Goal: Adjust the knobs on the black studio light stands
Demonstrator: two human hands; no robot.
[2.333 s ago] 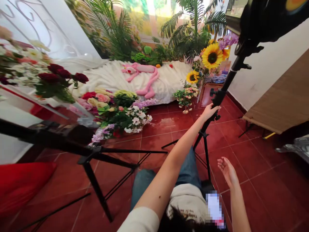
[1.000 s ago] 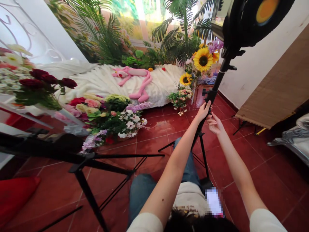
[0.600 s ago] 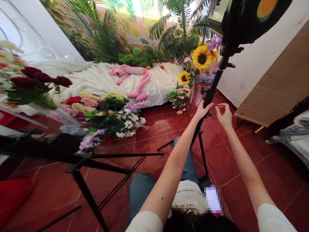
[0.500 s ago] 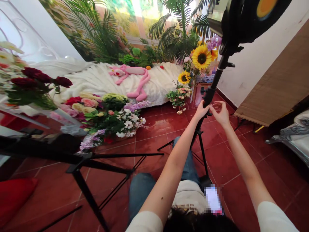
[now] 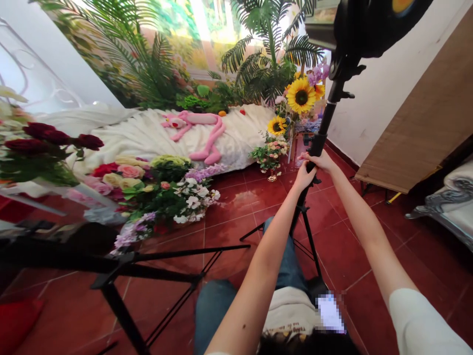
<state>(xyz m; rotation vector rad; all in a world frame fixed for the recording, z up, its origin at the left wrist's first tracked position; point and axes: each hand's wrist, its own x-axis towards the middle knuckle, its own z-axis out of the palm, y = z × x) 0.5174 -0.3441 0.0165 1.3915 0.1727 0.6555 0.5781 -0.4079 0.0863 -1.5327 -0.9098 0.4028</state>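
A black light stand rises on a tripod base in front of me, with a large black lamp head on top. My left hand is closed round its pole, below a clamp knob. Just above it, my right hand is also closed on the pole, its fingers reaching across to the left side. The two hands touch or nearly touch. A lit phone-like screen, partly pixelated, lies by my lap.
A second black tripod spreads its legs at the left. Flowers stand beyond it. A pink plush toy lies on white cloth. Sunflowers are behind the pole; a brown panel leans at the right.
My right hand has come from beside the pole onto it and closed. My left hand has moved slightly down and left in view. The camera view has shifted a little.
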